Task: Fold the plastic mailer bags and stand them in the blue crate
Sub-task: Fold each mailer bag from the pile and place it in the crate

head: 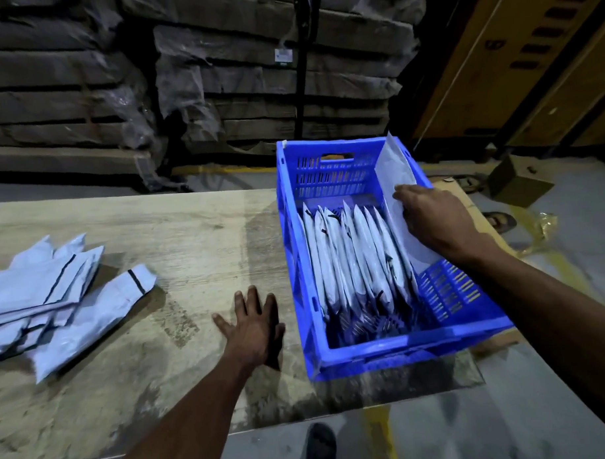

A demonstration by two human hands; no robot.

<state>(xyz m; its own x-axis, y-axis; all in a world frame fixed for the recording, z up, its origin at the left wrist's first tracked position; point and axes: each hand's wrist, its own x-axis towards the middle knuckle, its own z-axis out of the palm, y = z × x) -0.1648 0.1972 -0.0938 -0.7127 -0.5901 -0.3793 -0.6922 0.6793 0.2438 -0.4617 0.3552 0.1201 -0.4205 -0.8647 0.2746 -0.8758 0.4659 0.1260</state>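
- Holding a white mailer (397,191) against the right inside wall of the blue crate (394,355), the right hand (431,218) has its fingers lying over the bag's upper edge, thumb side toward the row. Can't quite tell if it's a real pinch or just a press from this angle, but the fingers look wrapped on it.
- That mailer stands tilted, its top corner poking up past the crate rim at the far right.
- Row of folded mailers (353,258) already stands on edge inside the crate, packed side by side on the left part, leaning a bit. Slotted floor shows bare at the near right.
- Left hand (251,323) is flat on the tabletop (191,233), fingers spread, holding nothing, just beside the crate's left wall.
- Pile of unfolded mailers (53,296) sits at the left edge of the tabletop, well apart from the crate, overlapping each other, dark strips on the flaps.
- Crate sits on the right end of the tabletop, near corner close to the edge.
- Behind: stacks of wrapped cardboard (237,77), a small box (519,180) on the floor to the right, and a foot (319,445) at the bottom.
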